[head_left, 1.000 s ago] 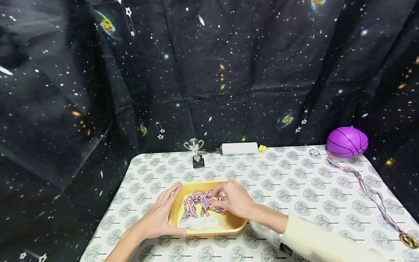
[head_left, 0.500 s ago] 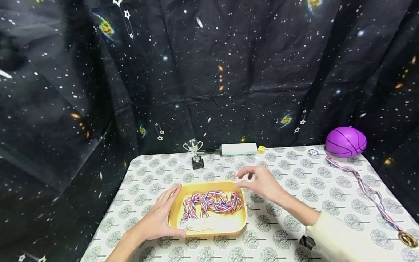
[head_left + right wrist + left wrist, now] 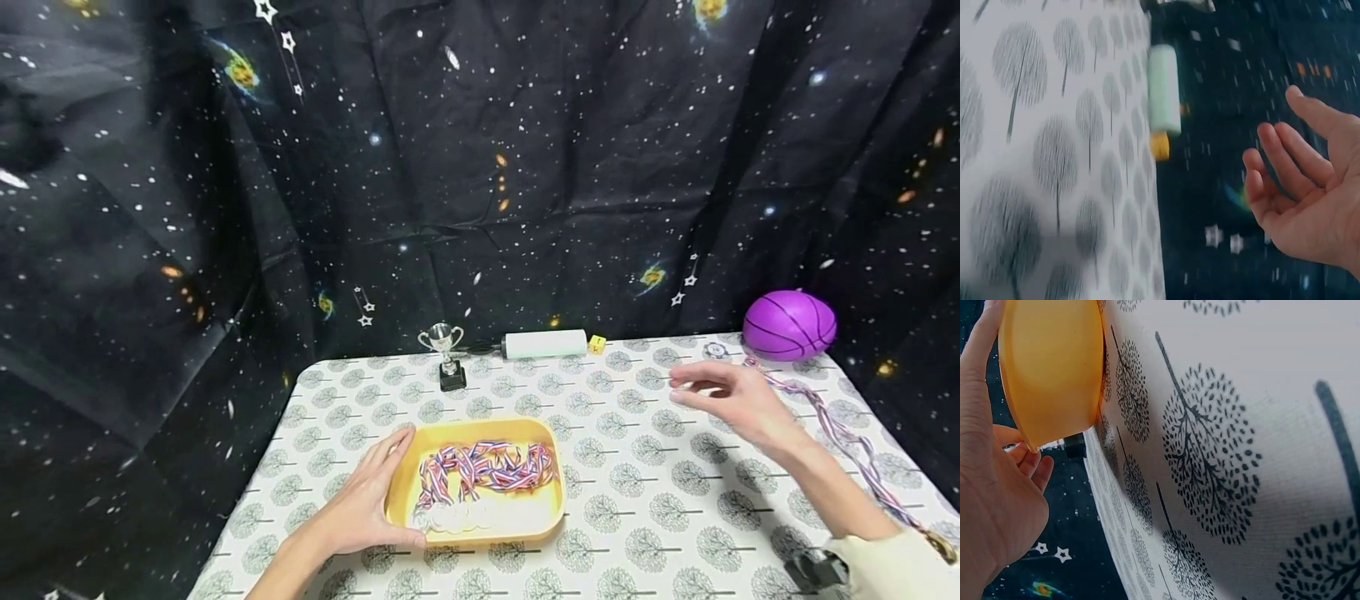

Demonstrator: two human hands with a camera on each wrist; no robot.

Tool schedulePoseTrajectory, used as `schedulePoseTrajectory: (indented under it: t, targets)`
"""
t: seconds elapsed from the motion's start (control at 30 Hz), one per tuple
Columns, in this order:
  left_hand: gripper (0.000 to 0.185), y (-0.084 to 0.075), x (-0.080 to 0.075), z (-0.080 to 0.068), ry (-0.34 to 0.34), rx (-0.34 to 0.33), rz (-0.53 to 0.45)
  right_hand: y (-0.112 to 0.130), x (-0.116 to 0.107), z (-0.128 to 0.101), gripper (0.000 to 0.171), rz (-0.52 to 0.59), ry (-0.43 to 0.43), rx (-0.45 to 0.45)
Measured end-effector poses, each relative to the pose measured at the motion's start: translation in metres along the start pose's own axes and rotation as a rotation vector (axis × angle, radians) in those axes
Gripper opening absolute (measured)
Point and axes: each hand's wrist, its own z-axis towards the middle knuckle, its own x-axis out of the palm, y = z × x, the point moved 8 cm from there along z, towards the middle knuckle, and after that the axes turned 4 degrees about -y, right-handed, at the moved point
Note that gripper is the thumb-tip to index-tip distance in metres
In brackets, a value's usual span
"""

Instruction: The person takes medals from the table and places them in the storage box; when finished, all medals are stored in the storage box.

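In the head view my left hand (image 3: 360, 504) holds the left end of a yellow plastic tray (image 3: 557, 500), thumb at the front corner and fingers at the back one. From the left wrist, the fingers curl at the tray's edge (image 3: 1054, 369). Inside the tray lie several silver medals (image 3: 450, 515), washed out by glare, with red, white and blue ribbons (image 3: 480, 467) bunched behind them. Above the right part of the table hovers my right hand (image 3: 738, 404), bare, fingers loosely bent. A medal with a gold disc (image 3: 941, 546) and a striped ribbon (image 3: 840, 433) lies beyond it.
Along the back edge stand a small silver trophy cup (image 3: 450, 358), a white cylinder (image 3: 545, 344), a yellow cube (image 3: 597, 344) and a grey round token (image 3: 716, 350). A purple ball (image 3: 789, 325) sits at the far right corner. Dark starry cloth hangs behind the table.
My right hand has left the ribbons in the tray and moved right, across the table towards the gold medal's ribbon. The left hand has stayed on the tray.
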Motion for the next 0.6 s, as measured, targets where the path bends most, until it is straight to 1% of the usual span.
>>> schedulePoseTrajectory:
  t: [0.17, 0.23, 0.37, 0.43, 0.57, 0.6]
  targets:
    - [0.148, 0.002, 0.000, -0.001, -0.004, 0.003, -0.003, -0.034, -0.044, -0.022, 0.043, -0.017, -0.029, 0.008]
    - [0.147, 0.003, 0.000, -0.001, -0.007, 0.006, 0.000, -0.048, -0.061, -0.033, 0.042, -0.030, -0.038, 0.032]
    - [0.147, 0.003, -0.001, -0.002, -0.010, 0.008, 0.001, -0.078, -0.092, -0.058, 0.044, -0.072, -0.036, 0.114]
    - [0.147, 0.002, -0.002, -0.003, -0.011, 0.008, -0.001, -0.094, -0.106, -0.072, 0.045, -0.081, -0.052, 0.158]
    - [0.147, 0.001, -0.002, -0.004, -0.008, 0.005, -0.003, -0.127, -0.128, -0.098, 0.040, -0.062, -0.141, 0.127]
    - [0.147, 0.001, -0.002, -0.004, -0.007, 0.004, -0.002, -0.137, -0.133, -0.105, 0.040, -0.042, -0.171, 0.098]
